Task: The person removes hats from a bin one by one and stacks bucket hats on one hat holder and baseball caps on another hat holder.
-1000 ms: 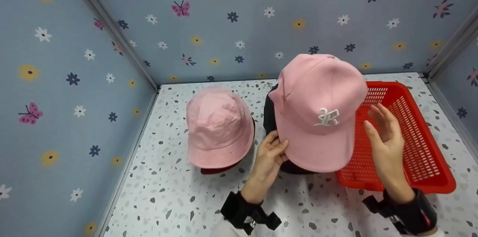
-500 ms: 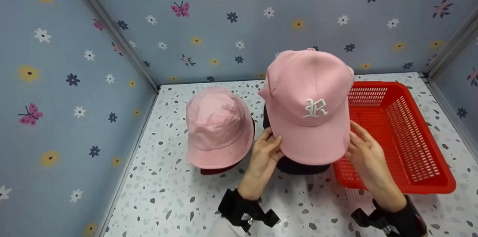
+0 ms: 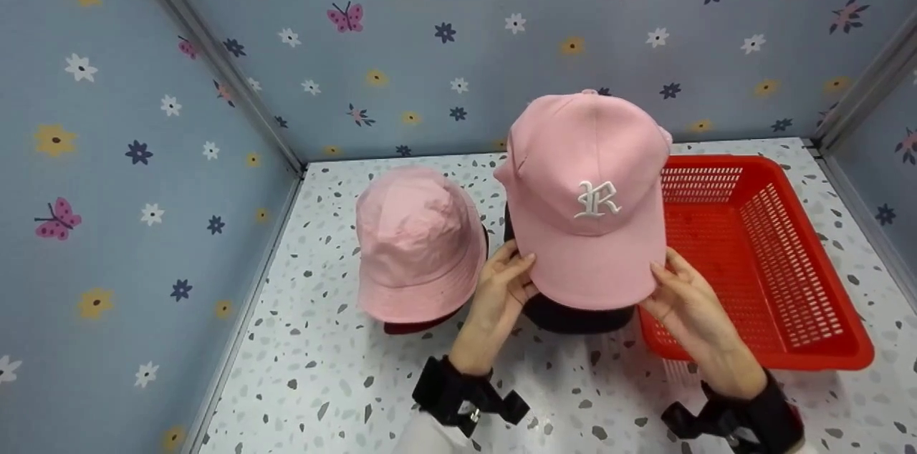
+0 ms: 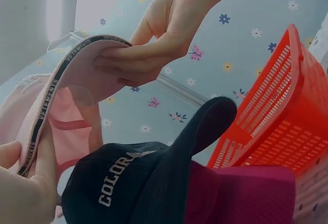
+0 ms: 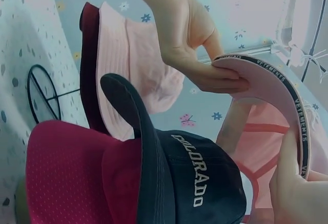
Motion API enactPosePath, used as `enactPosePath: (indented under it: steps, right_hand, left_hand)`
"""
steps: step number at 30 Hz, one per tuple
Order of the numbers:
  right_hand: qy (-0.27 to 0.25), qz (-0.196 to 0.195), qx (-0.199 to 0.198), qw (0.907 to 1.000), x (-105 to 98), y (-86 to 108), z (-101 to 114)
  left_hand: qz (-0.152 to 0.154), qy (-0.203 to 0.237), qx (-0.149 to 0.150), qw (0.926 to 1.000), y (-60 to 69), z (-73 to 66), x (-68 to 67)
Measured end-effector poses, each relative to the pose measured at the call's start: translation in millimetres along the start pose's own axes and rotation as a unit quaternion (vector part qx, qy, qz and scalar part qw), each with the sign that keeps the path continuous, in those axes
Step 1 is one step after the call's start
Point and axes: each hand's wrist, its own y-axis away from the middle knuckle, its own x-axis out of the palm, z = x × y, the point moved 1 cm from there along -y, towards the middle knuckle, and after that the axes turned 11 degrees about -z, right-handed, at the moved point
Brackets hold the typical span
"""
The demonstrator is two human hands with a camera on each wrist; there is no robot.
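Note:
A pink baseball cap with a white letter R hangs in the air, brim towards me. My left hand pinches the left edge of its brim, thumb on top. The right edge is pinched by my right hand. In the left wrist view, lettered dark tape runs along the brim. Below the held cap, apart from it, is a navy cap marked COLORADO, stacked over a crimson cap. The head view mostly hides that stack.
Left of the caps, a pink bucket hat sits over a maroon hat. A red perforated basket stands at the right. A black wire ring shows low under the hats. Patterned walls enclose the speckled tabletop.
My right hand has come in from the right and taken hold of the brim's right edge. The pink cap has shifted left and straightened, and my left hand kept its grip.

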Motion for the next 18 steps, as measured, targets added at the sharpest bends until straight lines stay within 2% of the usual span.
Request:
enactPosePath:
  steps: [2,6,10,18]
  right_hand:
    - [-0.013,0.009,0.004,0.9999,-0.8,-0.3,0.0]
    - [-0.022,0.021,0.013,0.9995,-2.5,0.9,2.1]
    - [-0.029,0.029,0.02,0.999,-4.8,2.3,4.9]
    - [-0.061,0.074,0.021,0.9952,-7.8,1.8,6.6]
  left_hand:
    - [-0.007,-0.014,-0.001,0.9999,-1.9,-4.8,2.3]
    - [-0.044,-0.03,0.002,0.9986,-9.9,-18.5,10.5]
    - [-0.085,-0.016,0.001,0.9963,-24.2,-35.3,20.7]
    - [-0.11,0.005,-0.041,0.9931,-52.0,-60.5,40.6]
